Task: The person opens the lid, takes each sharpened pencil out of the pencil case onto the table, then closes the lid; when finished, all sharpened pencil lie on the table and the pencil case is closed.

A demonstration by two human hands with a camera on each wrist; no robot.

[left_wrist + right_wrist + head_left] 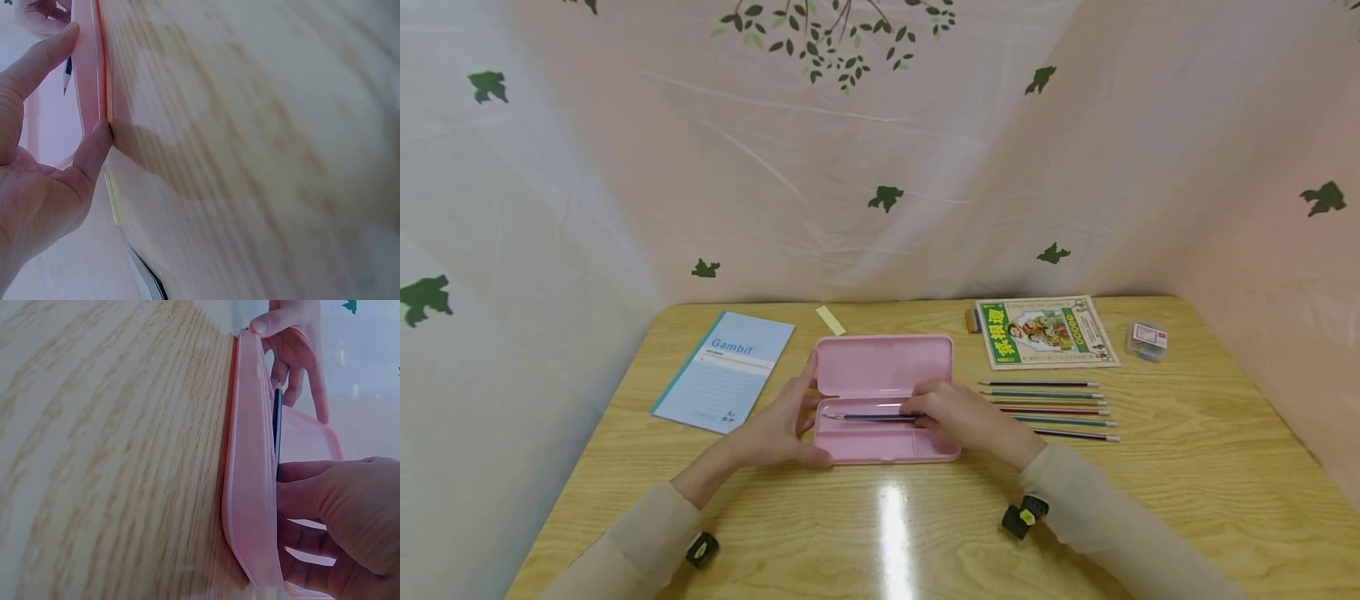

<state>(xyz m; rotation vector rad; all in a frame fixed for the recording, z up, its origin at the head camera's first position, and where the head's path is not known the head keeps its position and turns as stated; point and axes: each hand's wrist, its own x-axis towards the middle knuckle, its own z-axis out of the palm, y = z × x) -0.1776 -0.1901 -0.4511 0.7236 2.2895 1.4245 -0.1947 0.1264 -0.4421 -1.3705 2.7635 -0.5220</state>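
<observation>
R hand (958, 417) pinching dark pencil (872, 417) inside open pink pencil case (883, 367), frame centre.

R fingers curled round pencil's right end; shaft lies flat along lower tray, sharpened tip pointing frame-left. R wrist view: fingers (300, 472) over tray rim, pencil (277, 425) just above pink edge (250, 487). L hand (782, 425) braces case's left end, fingers straight, thumb on near corner, palm wide, not wrapped round anything; L wrist view shows thumb (94, 147) + forefinger touching pink edge (87, 75). Lid stands open toward back. Five more pencils (1048, 410) in a row just right of case, apart from it. Blue Gambit notebook (726, 371) mid-left; green-cover book (1045, 332) upper right of case; small clear box (1147, 340) beside it; yellow slip (831, 320) behind case. All on wooden table (1187, 467).
</observation>
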